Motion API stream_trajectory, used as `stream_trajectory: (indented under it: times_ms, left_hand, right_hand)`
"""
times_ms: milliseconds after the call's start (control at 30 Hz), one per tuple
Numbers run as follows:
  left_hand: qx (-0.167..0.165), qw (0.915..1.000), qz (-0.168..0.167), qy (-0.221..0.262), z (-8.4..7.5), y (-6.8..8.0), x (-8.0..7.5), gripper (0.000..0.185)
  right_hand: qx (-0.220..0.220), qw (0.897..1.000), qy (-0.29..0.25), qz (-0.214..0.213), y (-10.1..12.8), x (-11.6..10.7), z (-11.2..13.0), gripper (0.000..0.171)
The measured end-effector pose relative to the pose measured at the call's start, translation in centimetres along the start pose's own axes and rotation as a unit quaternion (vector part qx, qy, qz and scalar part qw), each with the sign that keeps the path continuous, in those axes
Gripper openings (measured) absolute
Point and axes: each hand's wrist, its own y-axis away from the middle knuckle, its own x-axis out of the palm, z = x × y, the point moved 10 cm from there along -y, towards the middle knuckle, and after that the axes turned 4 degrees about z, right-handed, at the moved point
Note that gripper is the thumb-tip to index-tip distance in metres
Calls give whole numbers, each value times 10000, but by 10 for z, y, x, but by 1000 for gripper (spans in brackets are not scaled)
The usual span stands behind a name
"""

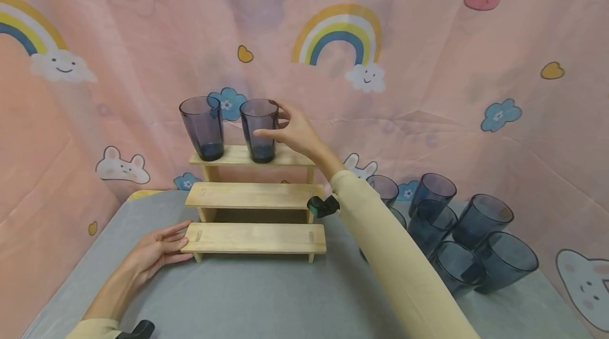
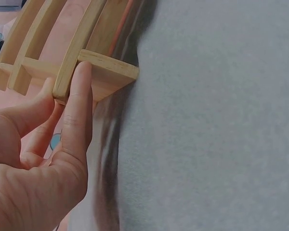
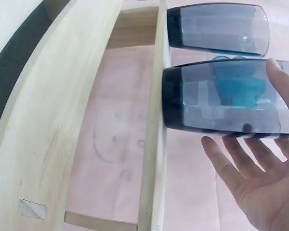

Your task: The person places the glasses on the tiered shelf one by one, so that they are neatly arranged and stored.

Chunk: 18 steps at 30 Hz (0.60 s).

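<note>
A three-tier wooden stand (image 1: 254, 238) has two tinted drinking glasses upright on its top board. My right hand (image 1: 297, 130) is round the upper part of the right-hand glass (image 1: 263, 140), thumb across its front and fingers along its right side. In the right wrist view, that glass (image 3: 216, 98) has its dark base against the top board. The other glass (image 1: 205, 130) stands a little to the left. My left hand (image 1: 154, 249) pinches the left end of the lowest board, its thumb and a finger (image 2: 77, 110) on either side of the wood in the left wrist view.
Several more tinted glasses (image 1: 506, 257) cluster on the right of the grey-covered table (image 1: 266, 302), partly hidden by my right sleeve (image 1: 390, 254). A pink printed curtain (image 1: 418, 64) hangs close behind the stand.
</note>
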Motion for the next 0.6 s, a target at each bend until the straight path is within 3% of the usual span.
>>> stream_trajectory:
  times_ms: [233, 600]
  left_hand:
    - [6, 10000, 32, 13, 0, 1, 1, 72]
    - [26, 10000, 18, 14, 2, -1, 1, 72]
  right_hand:
    - [-50, 9999, -69, 73, 1, 3, 2, 89]
    - [-81, 9994, 274, 186, 4, 3, 6, 84]
